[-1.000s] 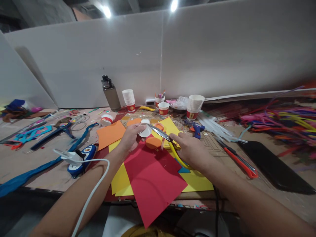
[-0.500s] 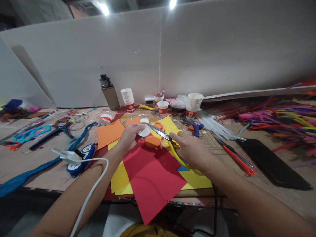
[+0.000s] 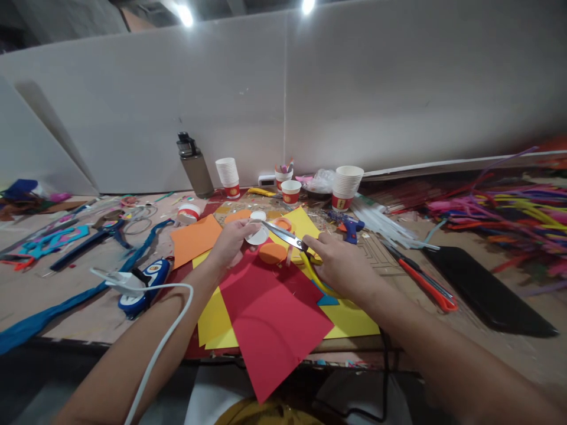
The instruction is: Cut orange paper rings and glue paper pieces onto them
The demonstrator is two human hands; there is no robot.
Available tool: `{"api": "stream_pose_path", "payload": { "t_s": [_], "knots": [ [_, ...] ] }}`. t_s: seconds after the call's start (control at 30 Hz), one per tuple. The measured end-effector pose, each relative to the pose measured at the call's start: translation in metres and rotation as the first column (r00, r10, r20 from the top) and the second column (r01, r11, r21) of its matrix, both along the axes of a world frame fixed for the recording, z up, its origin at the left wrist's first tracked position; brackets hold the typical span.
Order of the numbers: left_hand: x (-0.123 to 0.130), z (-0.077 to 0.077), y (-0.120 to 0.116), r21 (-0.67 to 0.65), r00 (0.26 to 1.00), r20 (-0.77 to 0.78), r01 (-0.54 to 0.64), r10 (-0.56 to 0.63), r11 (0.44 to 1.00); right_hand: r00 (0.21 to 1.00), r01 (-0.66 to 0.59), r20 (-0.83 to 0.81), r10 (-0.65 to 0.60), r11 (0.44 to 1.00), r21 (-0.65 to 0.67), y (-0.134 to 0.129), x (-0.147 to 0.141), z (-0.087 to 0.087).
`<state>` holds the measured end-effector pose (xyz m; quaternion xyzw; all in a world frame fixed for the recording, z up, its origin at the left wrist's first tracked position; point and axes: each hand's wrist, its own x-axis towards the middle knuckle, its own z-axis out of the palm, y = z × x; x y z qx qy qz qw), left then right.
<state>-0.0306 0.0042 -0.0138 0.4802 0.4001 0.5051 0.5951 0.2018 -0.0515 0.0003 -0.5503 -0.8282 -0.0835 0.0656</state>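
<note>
Between the fingers of my left hand [image 3: 232,243] is a small white paper disc [image 3: 257,237], held over the work area. My right hand [image 3: 337,264] is wrapped around the yellow handles of a pair of scissors [image 3: 290,237]. The metal blades point left and their tips reach the disc's right edge. Below both hands lies a red paper sheet [image 3: 277,321], overhanging the table's front edge. An orange paper circle [image 3: 273,254] rests at its top, close to the blades. Yellow sheets [image 3: 349,321] spread underneath, and an orange sheet [image 3: 195,239] lies left of my left hand.
Stacked paper cups [image 3: 347,188] and a bottle [image 3: 195,168] stand along the back. A glue gun [image 3: 351,228], a red cutter [image 3: 427,285] and a black phone-like slab [image 3: 489,292] lie on the right. A white cable [image 3: 175,324] crosses my left forearm near a blue power strip [image 3: 144,289].
The view has shifted very slightly. Both hands, the white disc and the scissors stay in nearly the same position.
</note>
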Motion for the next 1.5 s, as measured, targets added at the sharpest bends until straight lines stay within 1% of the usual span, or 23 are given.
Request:
{"api": "stream_pose_path", "payload": {
  "t_s": [0.17,0.5,0.77,0.83,0.9,0.97,1.0,1.1,1.2,1.27,1.33,1.4,1.43,1.5],
  "knots": [
    [-0.001,0.0,0.001,-0.009,1.0,-0.017,0.024,-0.024,1.0,1.0,-0.013,0.011,0.013,1.0,0.013,0.001,0.001,-0.001],
    [0.001,-0.001,0.001,-0.017,1.0,-0.014,0.014,-0.014,1.0,1.0,-0.018,-0.018,0.017,0.999,-0.028,-0.001,-0.001,0.0],
    [0.003,-0.001,0.0,-0.045,0.999,0.002,0.055,-0.055,0.998,0.999,-0.013,-0.036,0.014,1.0,0.012,-0.001,-0.001,-0.004],
    [0.003,-0.001,0.0,-0.062,0.999,0.034,0.037,-0.035,0.997,0.997,0.004,-0.075,-0.003,1.0,0.015,0.001,0.0,-0.006],
    [0.004,-0.001,0.001,-0.067,0.998,0.069,0.012,-0.007,0.998,0.983,0.008,-0.181,-0.007,1.0,0.005,0.004,0.002,-0.008],
    [0.005,-0.002,0.001,-0.054,0.996,0.089,-0.001,0.006,0.999,0.936,-0.025,-0.352,0.014,0.999,-0.026,0.007,0.003,-0.01],
    [0.005,-0.003,0.0,-0.041,0.996,0.09,-0.002,0.006,0.999,0.893,-0.05,-0.448,0.023,0.998,-0.047,0.009,0.003,-0.01],
    [0.011,-0.006,-0.003,0.014,0.998,0.065,0.012,-0.013,1.0,0.721,-0.098,-0.693,-0.005,0.989,-0.109,0.012,0.002,-0.01],
    [0.019,-0.01,-0.011,0.07,0.999,-0.009,0.054,-0.053,0.996,0.543,-0.162,-0.84,-0.014,0.979,-0.121,0.013,-0.002,-0.011],
    [0.025,-0.011,-0.018,0.1,0.993,-0.07,0.098,-0.091,0.99,0.439,-0.198,-0.898,0.019,0.977,-0.076,0.014,-0.006,-0.014],
    [0.03,-0.011,-0.024,0.123,0.984,-0.122,0.143,-0.128,0.982,0.36,-0.201,-0.93,0.067,0.98,-0.007,0.015,-0.009,-0.018],
    [0.033,-0.011,-0.029,0.14,0.975,-0.173,0.164,-0.139,0.976,0.335,-0.196,-0.936,0.112,0.98,0.047,0.014,-0.011,-0.02],
    [0.035,-0.011,-0.031,0.15,0.972,-0.195,0.16,-0.13,0.976,0.343,-0.193,-0.93,0.129,0.979,0.064,0.013,-0.011,-0.02],
    [0.036,-0.011,-0.032,0.174,0.968,-0.224,0.154,-0.113,0.973,0.396,-0.194,-0.907,0.147,0.978,0.074,0.011,-0.011,-0.019]
  ]
}}
